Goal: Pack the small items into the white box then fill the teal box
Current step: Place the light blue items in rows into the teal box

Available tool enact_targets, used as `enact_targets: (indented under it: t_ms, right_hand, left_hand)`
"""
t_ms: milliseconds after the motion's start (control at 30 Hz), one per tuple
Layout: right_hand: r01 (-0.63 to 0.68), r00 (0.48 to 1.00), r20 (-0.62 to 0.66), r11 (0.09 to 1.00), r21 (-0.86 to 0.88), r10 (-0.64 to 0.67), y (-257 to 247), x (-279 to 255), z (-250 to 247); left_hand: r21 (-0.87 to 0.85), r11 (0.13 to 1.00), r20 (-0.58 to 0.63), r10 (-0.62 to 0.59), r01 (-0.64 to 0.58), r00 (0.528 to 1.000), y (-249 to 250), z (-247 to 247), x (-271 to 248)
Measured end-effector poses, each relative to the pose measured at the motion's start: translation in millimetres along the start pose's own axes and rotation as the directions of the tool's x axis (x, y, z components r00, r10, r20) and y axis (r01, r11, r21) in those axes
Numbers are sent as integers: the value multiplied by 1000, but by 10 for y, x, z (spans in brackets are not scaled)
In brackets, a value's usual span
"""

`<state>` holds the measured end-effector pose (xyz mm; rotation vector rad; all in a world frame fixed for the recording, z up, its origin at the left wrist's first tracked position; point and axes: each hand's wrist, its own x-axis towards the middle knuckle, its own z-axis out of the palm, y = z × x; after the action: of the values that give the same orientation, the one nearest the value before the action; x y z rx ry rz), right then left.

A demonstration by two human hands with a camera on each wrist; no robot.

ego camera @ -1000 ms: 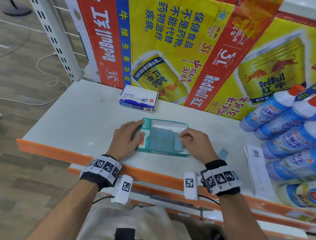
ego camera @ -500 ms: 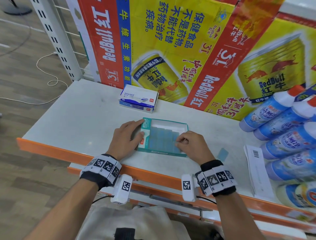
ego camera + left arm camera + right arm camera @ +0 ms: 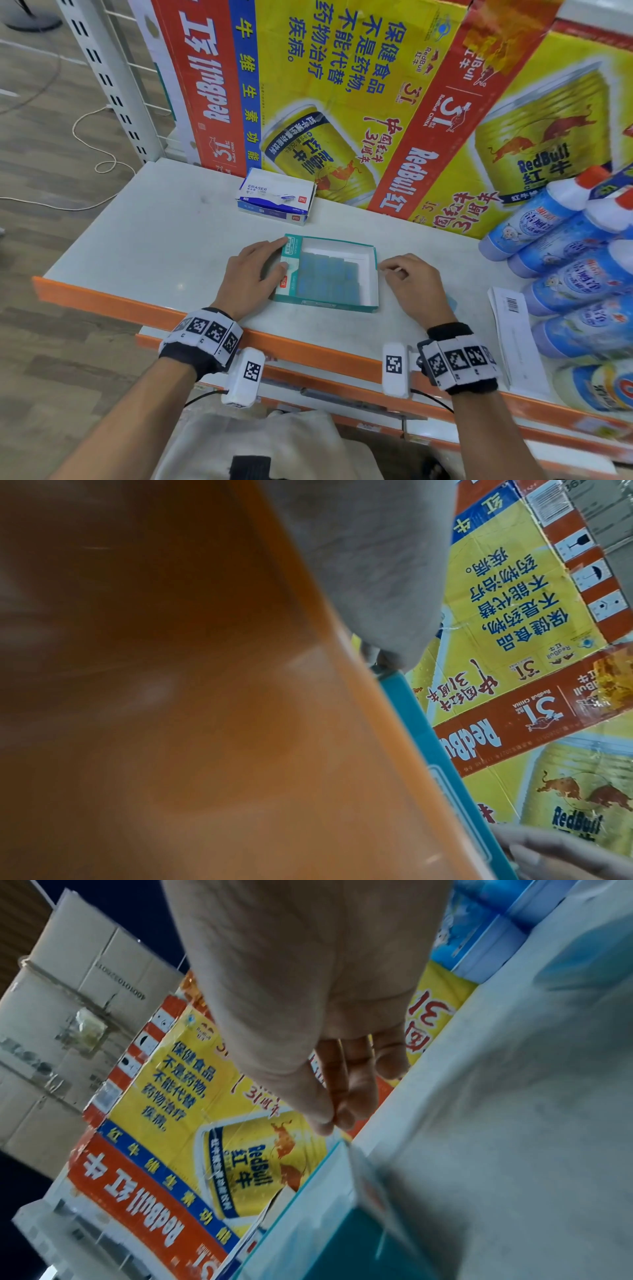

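Note:
The open teal box point(image 3: 371, 274) lies near the shelf's front edge, and several blue erasers point(image 3: 325, 277) fill its left part. My left hand point(image 3: 279, 253) rests on the box's left flap, thumb pressed on it and index finger along the far corner. Just to the right of the box, my right hand point(image 3: 394, 270) hovers with curled fingers; in the right wrist view its thumb and fingertips point(image 3: 334, 1121) touch with nothing seen between them. The white eraser box point(image 3: 275, 197) sits behind, by the cartons. A loose blue eraser point(image 3: 452, 303) peeks out beside my right wrist.
Red Bull cartons point(image 3: 342, 102) wall off the back of the shelf. Blue-and-white bottles point(image 3: 565, 267) lie stacked at the right, with a barcode sheet point(image 3: 513, 329) beside them. The orange shelf edge point(image 3: 120, 301) runs along the front.
My right hand has left the inside of the teal box and moved out to its right side. The left hand and the box have stayed put.

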<state>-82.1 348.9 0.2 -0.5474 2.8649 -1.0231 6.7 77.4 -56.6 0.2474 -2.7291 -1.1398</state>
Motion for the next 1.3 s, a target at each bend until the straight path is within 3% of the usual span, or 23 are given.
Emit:
enact_targets:
  t_ms: [267, 333, 467, 567, 767, 933, 1100, 1300]
  right_hand:
    - [-259, 966, -44, 949, -180, 256, 401, -109, -269]
    - [-354, 935, -53, 907, -227, 352, 451, -143, -309]
    - [-553, 824, -76, 769, -319, 561, 461, -172, -341]
    - [-603, 785, -52, 742, -294, 617, 461, -179, -334]
    - [-493, 866, 1, 852, -174, 501, 418, -126, -260]
    - [-433, 899, 46, 900, -46, 435, 301, -80, -163]
    - [-249, 968, 18, 960, 128, 248, 149, 3, -160]
    - [-133, 990, -17, 970, 202, 140, -22, 125, -108]
  left_hand:
    - [7, 1000, 5, -4, 4, 1000, 4, -1, 2]
    - [2, 1000, 4, -3, 3, 1000, 8, -3, 2]
    - [6, 1000, 12, -6, 6, 1000, 5, -3, -2]
    - [0, 1000, 15, -11, 11, 1000, 6, 0, -3]
    - [-6, 1000, 20, -11, 11, 1000, -5, -3, 0]
    - [-4, 1000, 28, -10, 10, 1000, -1, -4, 4]
    - [-10, 1000, 5, -7, 7, 1000, -8, 1, 5]
    - [-1, 1000, 9, -5, 5, 1000, -8, 2, 10]
